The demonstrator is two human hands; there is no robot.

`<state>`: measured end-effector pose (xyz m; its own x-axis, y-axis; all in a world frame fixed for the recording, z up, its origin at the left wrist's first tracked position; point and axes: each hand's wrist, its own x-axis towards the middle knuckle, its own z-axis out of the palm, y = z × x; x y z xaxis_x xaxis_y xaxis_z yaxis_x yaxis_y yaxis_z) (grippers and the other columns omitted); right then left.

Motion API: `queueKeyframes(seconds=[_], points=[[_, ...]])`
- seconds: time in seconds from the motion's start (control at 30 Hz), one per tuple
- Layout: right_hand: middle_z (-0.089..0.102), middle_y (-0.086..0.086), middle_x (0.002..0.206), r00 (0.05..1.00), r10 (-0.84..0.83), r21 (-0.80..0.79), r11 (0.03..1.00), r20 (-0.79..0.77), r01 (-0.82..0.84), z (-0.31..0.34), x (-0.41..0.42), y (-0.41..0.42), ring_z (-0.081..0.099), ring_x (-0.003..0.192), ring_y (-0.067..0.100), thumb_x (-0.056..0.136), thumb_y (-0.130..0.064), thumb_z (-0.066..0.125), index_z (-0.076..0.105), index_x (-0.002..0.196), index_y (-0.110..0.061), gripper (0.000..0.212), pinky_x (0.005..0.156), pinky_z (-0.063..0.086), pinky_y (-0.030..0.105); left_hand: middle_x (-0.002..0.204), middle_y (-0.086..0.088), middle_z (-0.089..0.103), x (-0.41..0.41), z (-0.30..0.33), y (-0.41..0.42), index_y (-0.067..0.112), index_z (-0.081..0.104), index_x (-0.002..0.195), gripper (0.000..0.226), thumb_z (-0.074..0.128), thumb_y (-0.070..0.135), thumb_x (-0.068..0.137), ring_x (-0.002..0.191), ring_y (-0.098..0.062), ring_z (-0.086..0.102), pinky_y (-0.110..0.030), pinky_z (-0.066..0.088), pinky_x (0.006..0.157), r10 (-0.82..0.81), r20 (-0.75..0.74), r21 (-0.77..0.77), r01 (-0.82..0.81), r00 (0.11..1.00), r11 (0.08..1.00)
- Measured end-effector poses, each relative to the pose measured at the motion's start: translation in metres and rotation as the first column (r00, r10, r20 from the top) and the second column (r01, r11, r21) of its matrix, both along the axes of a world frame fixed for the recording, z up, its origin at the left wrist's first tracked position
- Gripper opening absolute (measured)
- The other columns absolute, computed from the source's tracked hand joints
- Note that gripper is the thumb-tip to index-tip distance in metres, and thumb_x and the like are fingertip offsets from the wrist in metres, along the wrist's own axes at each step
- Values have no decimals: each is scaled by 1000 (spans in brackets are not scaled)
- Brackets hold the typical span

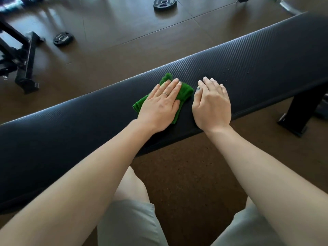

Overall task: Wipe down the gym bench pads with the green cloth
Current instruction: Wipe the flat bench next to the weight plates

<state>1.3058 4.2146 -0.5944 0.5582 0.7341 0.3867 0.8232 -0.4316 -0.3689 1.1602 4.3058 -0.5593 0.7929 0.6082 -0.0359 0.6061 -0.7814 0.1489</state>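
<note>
Brown gym flooring surrounding the long black textured bench pad [248,64]: flat, straight-fingered left hand [159,105] is pressing the folded green cloth [185,92] mid-pad; right hand [211,103] is resting flat alongside, empty. Droplets [229,72] rightward suggest wiping remains unfinished.

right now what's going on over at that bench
A person is wiping a black bench pad. The left hand presses a folded green cloth flat on the pad, and the right hand rests bare on the pad beside it. Small droplets sit on the pad past the right hand, not yet wiped.
</note>
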Motion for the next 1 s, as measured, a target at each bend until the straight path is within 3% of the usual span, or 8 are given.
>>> queueKeyframes(seconds=[0.17,0.27,0.37,0.5,0.67,0.9,1.0], points=[[48,8,155,998,37,-23,999,-43,-38,0,2,-5,37,148,23,107,-31,24,54,146,-9,54,125,22,41,172,11,5,-51,-4,-69,28,12,165,56,23,43,112,159,-7,-3,-32,-6,129,-61,2,14,61,998,998],[49,8,154,999,32,-8,999,-43,-32,1,3,-5,39,148,23,107,-31,24,56,144,-9,54,125,23,41,171,6,14,-64,-12,-86,23,19,165,57,29,41,112,159,-13,9,-37,5,131,-92,-13,143,93,996,985],[55,8,149,999,-3,33,999,-32,4,0,1,-2,44,144,23,107,-31,25,61,138,-8,53,123,27,41,170,0,22,-59,-18,-79,18,24,164,59,38,40,111,158,-19,19,-42,18,129,-120,-27,230,123,992,965],[58,9,146,1000,-18,33,999,-15,18,1,0,3,48,141,23,106,-32,24,64,134,-8,55,122,30,42,170,-1,22,-42,-17,-61,17,23,164,64,39,47,109,158,-20,18,-42,17,130,-160,-61,258,170,985,951],[53,9,151,999,32,-15,999,-35,-33,3,4,-1,43,145,24,107,-32,23,60,139,-8,54,124,25,42,170,-2,23,-46,-21,-71,16,24,164,63,40,43,109,157,-20,20,-42,19,129,-160,-20,288,159,987,944],[45,10,157,995,91,-101,990,-51,-96,3,10,-6,35,149,24,106,-34,20,50,148,-8,57,126,18,40,169,-4,26,-127,-18,-62,13,30,162,63,51,29,105,156,-21,27,-44,29,126,-200,-26,309,199,979,930],[44,10,158,985,125,-122,983,-115,-139,9,13,-3,34,150,24,109,-31,23,50,148,-8,53,126,17,39,168,-5,28,-113,-17,-61,11,31,161,61,49,29,106,155,-23,27,-45,28,126,-209,-23,316,205,978,926]])
